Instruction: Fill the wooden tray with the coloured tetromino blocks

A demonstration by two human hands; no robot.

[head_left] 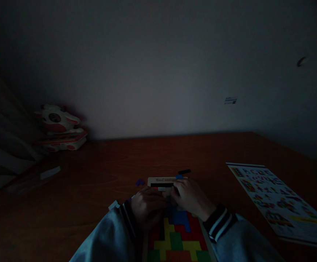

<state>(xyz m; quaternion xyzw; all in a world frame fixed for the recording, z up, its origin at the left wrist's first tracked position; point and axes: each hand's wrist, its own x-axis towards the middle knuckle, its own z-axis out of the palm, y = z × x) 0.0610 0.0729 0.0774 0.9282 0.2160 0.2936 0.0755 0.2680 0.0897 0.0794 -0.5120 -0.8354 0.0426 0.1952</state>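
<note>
A wooden block puzzle board (144,247) lies in front of me, its lower part packed with red, yellow, green, blue and orange pieces. Over its upper left side is my left hand (148,206), fingers bent together; whatever is under them is hidden. My right hand (190,195) rests over the upper right side with thumb and fingers curled inward, and what they pinch is too dark to make out. Between the hands, a small white piece (161,189) sits near the top of the board. A blue piece (179,177) shows just beyond my right fingers.
Loose on the brown table (106,160) lie a purple piece (140,182), a black bar (184,171) and a white piece (113,205) by my left cuff. A printed sheet (278,200) is at right. A cow-shaped toy (62,127) stands at back left, near the wall.
</note>
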